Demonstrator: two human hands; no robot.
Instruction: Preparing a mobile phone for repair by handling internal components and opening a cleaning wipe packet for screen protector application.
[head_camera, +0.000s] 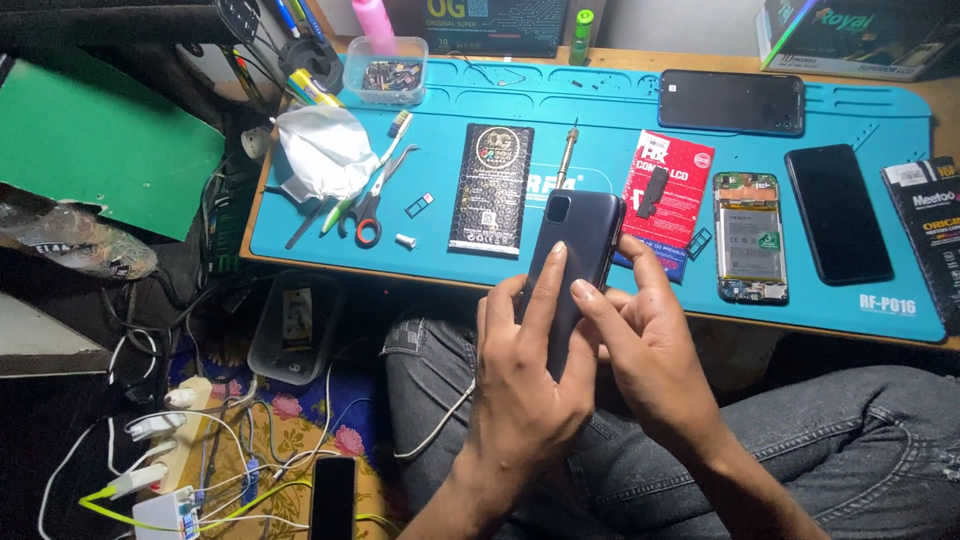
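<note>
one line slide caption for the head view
Both hands, left and right, hold a dark phone back-up over a blue mat.

both forearms rise from the lap and meet at the middle. the left hand (525, 375) has its index finger stretched straight up, and the right hand (645, 350) curls its fingers inward beside it.

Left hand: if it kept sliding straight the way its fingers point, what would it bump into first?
The left hand points up along the back of the dark phone it holds with the right hand. Beyond the phone's top, the soldering iron on the blue mat looks first in line, though depth is unclear.
</note>
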